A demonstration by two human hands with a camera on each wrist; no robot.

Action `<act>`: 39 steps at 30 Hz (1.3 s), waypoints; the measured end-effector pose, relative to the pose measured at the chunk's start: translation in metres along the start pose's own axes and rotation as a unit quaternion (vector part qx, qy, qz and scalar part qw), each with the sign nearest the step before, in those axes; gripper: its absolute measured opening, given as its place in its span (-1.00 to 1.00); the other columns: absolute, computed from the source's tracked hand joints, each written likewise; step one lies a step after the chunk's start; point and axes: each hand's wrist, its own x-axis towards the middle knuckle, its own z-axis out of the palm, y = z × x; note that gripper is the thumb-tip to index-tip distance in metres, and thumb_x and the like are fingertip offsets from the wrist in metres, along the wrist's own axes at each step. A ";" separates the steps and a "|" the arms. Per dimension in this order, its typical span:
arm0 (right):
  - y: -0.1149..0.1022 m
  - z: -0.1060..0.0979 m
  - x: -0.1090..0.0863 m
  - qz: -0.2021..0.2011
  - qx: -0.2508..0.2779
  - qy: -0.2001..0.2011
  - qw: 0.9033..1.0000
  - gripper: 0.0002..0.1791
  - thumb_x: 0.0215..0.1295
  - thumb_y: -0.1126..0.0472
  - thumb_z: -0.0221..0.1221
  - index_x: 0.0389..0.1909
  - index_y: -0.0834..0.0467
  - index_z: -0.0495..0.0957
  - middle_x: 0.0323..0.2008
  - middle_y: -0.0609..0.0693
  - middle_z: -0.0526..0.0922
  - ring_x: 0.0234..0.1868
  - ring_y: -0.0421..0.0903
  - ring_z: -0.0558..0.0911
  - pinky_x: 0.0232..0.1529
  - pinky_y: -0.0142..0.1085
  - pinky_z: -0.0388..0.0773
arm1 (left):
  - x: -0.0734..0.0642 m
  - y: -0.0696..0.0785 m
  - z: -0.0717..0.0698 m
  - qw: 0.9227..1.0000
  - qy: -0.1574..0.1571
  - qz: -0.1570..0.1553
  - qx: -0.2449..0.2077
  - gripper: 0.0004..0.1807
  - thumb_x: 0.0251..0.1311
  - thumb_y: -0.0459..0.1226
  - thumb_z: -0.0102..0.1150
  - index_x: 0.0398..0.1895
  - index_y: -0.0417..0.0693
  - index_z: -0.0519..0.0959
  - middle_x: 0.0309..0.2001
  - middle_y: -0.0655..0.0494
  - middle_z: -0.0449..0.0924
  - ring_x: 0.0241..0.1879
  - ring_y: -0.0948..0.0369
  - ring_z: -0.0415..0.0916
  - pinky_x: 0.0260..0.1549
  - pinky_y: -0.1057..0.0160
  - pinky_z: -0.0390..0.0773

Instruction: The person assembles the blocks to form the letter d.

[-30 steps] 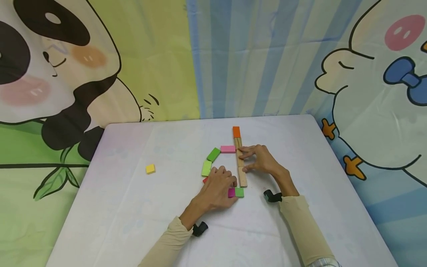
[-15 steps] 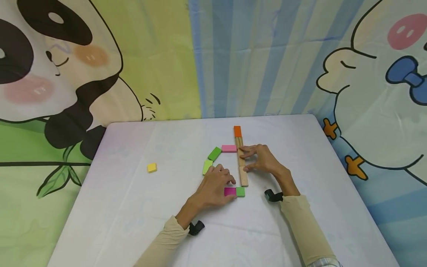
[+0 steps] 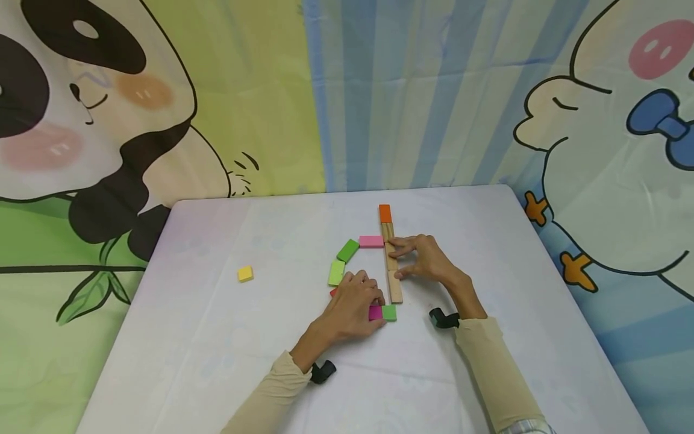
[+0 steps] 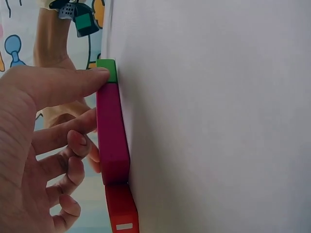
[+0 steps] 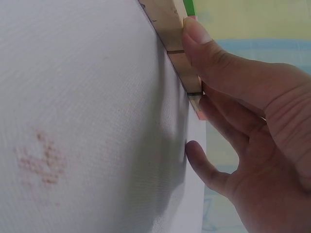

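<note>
In the head view, my left hand (image 3: 349, 307) is over the lower end of a curved row of coloured blocks. Its thumb and index finger pinch the row at a magenta block (image 4: 111, 136), the thumb tip reaching onto the small green block (image 4: 108, 68). A red block (image 4: 121, 206) adjoins the magenta one, mostly hidden by the hand in the head view. My right hand (image 3: 425, 259) has its extended fingertips against the right side of a straight line of plain wooden blocks (image 3: 394, 286). An orange block (image 3: 385, 213) tops that line.
A pink block (image 3: 371, 242), a darker green block (image 3: 347, 250) and a lime block (image 3: 335, 273) form the curve's upper part. One yellow block (image 3: 245, 274) lies alone on the left of the white-covered table (image 3: 206, 337). Printed curtains stand behind.
My left hand shifted slightly left, exposing more of the magenta block, then came back right. The right hand keeps its place against the wooden line.
</note>
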 end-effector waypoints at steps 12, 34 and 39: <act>-0.001 0.000 0.002 -0.001 0.001 -0.002 1.000 -0.38 -0.08 0.26 0.73 0.10 0.16 0.81 0.44 0.03 0.63 0.56 0.19 0.52 0.59 0.21 0.35 | -0.001 -0.004 -0.002 1.000 -0.005 -0.006 -0.005 -0.70 0.12 0.09 0.54 -0.17 0.20 0.80 -0.28 0.30 0.65 -0.15 0.24 0.36 -0.08 0.19 0.31; -0.001 0.001 0.001 -0.009 0.002 -0.002 1.000 -0.38 -0.07 0.27 0.73 0.10 0.19 0.81 0.44 0.08 0.63 0.56 0.23 0.52 0.57 0.25 0.35 | -0.013 -0.020 -0.029 0.998 -0.001 -0.044 -0.049 -0.57 0.07 0.16 0.60 -0.09 0.18 0.80 -0.28 0.26 0.67 -0.11 0.25 0.37 -0.05 0.15 0.33; -0.003 0.000 0.000 -0.012 -0.003 -0.002 1.000 -0.37 -0.08 0.28 0.73 0.11 0.20 0.80 0.44 0.08 0.64 0.55 0.23 0.53 0.58 0.24 0.34 | -0.032 -0.044 -0.049 0.994 0.031 -0.074 -0.075 -0.54 -0.04 0.05 0.72 -0.07 0.18 0.80 -0.25 0.21 0.72 -0.12 0.25 0.40 -0.06 0.15 0.37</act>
